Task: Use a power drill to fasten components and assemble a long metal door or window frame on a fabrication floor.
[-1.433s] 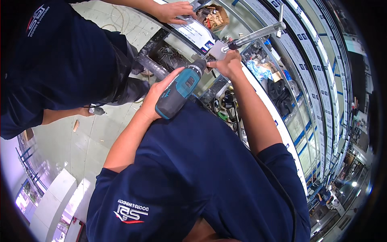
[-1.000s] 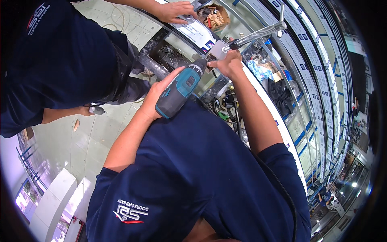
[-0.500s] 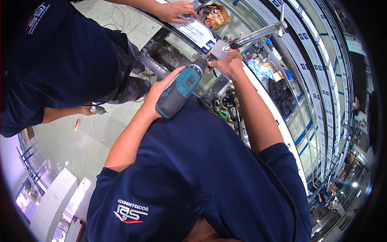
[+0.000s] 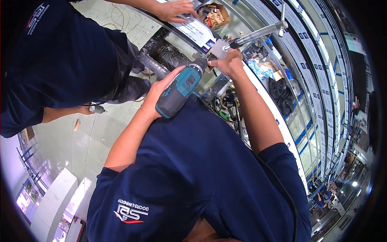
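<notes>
A teal and black cordless drill [image 4: 179, 92] is in my left hand [image 4: 155, 97], whose fingers are mostly hidden under its body. The drill's chuck points up and right at a pale profile [image 4: 193, 37] with printed film. My right hand [image 4: 229, 62] closes round that profile beside the chuck, thumb stretched toward the tip and other fingers partly hidden. Just above it, a screw clamp [image 4: 258, 35] presses a whitish block [image 4: 218, 49] onto the work. The contact between tip and profile is too small to make out.
At left stands a co-worker [image 4: 60, 60], one hand [image 4: 177, 11] on the profile, the other holding a grey tool [image 4: 96, 109]. A cardboard box [image 4: 213, 17] of scraps sits beyond. Long film-covered profiles [image 4: 318, 80] line the right. Below the work lie cables and tape [image 4: 227, 107].
</notes>
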`<state>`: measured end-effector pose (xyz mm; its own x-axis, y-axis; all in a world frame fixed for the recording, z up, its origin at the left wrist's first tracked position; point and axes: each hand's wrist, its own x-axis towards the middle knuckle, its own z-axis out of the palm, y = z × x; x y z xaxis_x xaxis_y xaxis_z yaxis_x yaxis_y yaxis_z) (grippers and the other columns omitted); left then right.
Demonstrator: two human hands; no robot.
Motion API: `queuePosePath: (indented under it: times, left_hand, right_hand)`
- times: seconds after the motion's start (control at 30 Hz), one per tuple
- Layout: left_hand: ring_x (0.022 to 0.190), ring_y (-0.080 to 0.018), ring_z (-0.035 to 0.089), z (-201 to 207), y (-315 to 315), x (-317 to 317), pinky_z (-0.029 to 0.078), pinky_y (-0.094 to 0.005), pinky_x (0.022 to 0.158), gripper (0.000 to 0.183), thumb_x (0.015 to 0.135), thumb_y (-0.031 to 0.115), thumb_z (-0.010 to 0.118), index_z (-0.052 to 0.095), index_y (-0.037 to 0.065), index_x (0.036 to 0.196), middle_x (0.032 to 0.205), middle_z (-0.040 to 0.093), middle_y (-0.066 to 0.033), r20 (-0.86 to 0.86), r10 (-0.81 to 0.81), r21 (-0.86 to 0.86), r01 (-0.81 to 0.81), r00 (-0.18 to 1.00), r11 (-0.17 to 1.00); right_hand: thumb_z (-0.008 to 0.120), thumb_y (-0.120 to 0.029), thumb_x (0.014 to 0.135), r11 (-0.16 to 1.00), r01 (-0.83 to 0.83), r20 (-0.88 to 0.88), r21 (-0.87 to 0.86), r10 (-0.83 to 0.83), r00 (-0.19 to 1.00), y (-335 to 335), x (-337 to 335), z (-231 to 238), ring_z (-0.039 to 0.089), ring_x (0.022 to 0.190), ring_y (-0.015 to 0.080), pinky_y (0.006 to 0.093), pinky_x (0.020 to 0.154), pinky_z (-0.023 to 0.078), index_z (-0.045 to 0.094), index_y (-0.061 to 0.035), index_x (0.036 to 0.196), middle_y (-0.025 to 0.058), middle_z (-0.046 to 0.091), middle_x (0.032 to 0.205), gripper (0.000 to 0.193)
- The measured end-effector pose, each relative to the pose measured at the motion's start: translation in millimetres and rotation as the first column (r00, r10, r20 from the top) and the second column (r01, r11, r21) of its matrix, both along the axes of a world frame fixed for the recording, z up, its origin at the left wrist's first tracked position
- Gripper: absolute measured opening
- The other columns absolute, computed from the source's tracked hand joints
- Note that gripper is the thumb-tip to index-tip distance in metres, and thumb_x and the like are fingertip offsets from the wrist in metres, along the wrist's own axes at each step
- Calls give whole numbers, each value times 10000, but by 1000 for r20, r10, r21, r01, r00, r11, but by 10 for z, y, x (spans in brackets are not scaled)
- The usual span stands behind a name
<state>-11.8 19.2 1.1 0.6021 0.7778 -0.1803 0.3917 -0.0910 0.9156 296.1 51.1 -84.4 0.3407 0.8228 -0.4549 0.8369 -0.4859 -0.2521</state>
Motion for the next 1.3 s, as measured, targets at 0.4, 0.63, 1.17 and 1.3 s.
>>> queuePosePath:
  times: [0.4, 0.63, 1.17, 1.3]
  left_hand:
    - [1170, -434, 709, 31, 20, -5, 570, -413, 975, 779, 891, 205, 761, 453, 180, 1606, 1273, 745, -206, -7, -29, -7, 29, 1000, 1000]
    - [1158, -434, 715, 13, 20, -5, 571, -414, 972, 783, 888, 202, 763, 452, 175, 1606, 1258, 750, -204, 4, -27, 5, 27, 1000, 1000]
    - [1025, -258, 755, 28, 10, 14, 568, -349, 969, 889, 784, 4, 752, 459, 159, 1609, 1244, 755, -131, -7, -6, -35, 6, 1000, 999]
    - [999, -238, 754, 6, 4, 19, 572, -349, 956, 915, 771, -2, 760, 448, 160, 1615, 1208, 766, -118, -17, -9, 5, 9, 1000, 1000]
  right_hand:
    - [940, -669, 638, 1000, 6, 10, -18, -6, 1000, -2, -2, -6, 421, 1518, 359, 445, 1199, 433, 412, 115, 1541, 237, 477, 1586, 1307]
    - [933, -678, 643, 999, -11, 19, 32, 10, 1000, -15, -2, -8, 441, 1503, 354, 444, 1187, 446, 448, 126, 1511, 234, 498, 1562, 1278]
    - [942, -668, 636, 999, 36, 18, 39, -37, 999, -25, -71, 162, 481, 1460, 365, 455, 1147, 482, 478, 141, 1478, 250, 511, 1531, 1256]
    - [943, -667, 636, 1000, 15, 8, 7, -15, 1000, -13, -32, 82, 463, 1472, 358, 459, 1150, 473, 457, 136, 1494, 242, 500, 1542, 1272]
